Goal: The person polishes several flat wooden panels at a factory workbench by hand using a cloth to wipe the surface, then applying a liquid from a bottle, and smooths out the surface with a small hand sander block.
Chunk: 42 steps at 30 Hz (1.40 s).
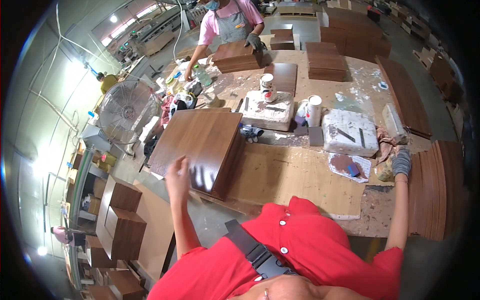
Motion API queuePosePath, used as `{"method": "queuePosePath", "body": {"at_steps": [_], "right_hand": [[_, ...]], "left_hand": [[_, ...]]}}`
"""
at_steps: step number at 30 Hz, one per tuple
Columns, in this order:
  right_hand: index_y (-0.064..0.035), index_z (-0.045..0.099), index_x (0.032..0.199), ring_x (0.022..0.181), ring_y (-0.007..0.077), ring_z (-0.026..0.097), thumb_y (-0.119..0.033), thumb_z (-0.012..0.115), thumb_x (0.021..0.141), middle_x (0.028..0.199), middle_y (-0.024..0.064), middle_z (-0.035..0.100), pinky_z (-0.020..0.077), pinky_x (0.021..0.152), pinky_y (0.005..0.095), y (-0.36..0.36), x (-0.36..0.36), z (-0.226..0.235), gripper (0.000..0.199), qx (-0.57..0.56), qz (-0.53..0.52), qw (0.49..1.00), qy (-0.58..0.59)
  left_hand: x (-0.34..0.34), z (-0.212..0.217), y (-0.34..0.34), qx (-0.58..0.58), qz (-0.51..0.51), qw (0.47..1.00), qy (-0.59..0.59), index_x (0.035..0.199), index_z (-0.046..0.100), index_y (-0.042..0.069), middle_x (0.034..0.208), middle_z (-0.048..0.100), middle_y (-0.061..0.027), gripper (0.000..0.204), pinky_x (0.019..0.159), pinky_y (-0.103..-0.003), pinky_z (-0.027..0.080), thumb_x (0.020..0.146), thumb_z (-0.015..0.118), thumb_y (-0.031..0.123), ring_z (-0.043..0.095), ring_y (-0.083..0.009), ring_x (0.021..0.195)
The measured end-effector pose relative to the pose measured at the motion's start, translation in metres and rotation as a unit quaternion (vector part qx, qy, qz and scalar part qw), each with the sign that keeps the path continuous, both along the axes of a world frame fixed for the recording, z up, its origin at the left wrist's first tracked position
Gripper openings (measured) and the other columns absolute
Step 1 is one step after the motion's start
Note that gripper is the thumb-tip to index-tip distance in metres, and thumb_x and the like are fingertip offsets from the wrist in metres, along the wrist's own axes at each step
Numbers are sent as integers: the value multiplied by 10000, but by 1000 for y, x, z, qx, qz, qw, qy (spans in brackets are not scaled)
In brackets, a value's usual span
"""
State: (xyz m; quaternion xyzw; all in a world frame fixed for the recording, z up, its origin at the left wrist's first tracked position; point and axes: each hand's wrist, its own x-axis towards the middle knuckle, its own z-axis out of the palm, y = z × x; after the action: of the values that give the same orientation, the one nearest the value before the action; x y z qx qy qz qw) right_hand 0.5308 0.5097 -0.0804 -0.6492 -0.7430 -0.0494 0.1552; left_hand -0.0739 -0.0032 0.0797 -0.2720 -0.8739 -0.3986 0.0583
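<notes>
My bare left hand is at the near left part of a stack of glossy brown wood panels, its fingers stretched out and holding nothing. My right hand, in a grey glove, is at the right side of the table, beside a crumpled pinkish rag and a yellowish bundle. Its fingers are partly hidden, so I cannot tell whether it grips anything. Close to its right stands a row of brown panels on edge. A blue block lies on a paint-smeared white tray.
Two white tape-wrapped blocks and white cans occupy the table's middle. Across it, a co-worker touches another panel stack. A standing fan is at left; a long panel lies far right.
</notes>
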Motion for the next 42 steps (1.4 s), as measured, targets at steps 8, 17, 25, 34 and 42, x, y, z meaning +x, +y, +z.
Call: {"method": "queuePosePath", "body": {"at_steps": [8,17,25,34,42], "right_hand": [[58,518,1292,1240,283,572,-1,697,862,1374,188,581,443,1054,337,13,10,-14,470,-74,94,969,216],[62,504,1311,1232,347,567,-60,704,894,1335,231,583,450,1051,360,-5,2,5,479,-53,49,984,163],[35,581,1225,1141,391,593,-207,719,889,1222,247,620,485,977,411,2,19,-9,437,21,77,987,138],[-78,583,971,892,175,570,-134,671,924,988,10,605,497,831,331,-18,67,-15,115,38,104,771,628],[-59,612,1067,950,197,626,-166,686,920,1032,46,652,536,864,344,-106,26,-108,196,-148,60,470,868]], "left_hand": [[-23,-41,-69,8,58,872,-486,791,703,-1,729,704,-152,891,721,-384,565,884,387,827,685,-262,687],[31,-71,-26,335,-92,757,-554,1376,468,9,1196,671,-221,633,905,-482,542,990,418,508,682,-394,1031],[57,-75,-6,515,-53,635,-573,1116,589,7,1026,671,-101,219,983,-416,517,908,589,73,643,-258,1068],[71,-74,-17,499,-110,650,-562,900,618,12,938,662,-87,105,965,-430,497,804,575,8,635,-257,973],[134,-75,8,399,-115,681,-604,824,662,3,996,682,-121,150,1011,-469,465,803,556,107,622,-292,1043]]}}
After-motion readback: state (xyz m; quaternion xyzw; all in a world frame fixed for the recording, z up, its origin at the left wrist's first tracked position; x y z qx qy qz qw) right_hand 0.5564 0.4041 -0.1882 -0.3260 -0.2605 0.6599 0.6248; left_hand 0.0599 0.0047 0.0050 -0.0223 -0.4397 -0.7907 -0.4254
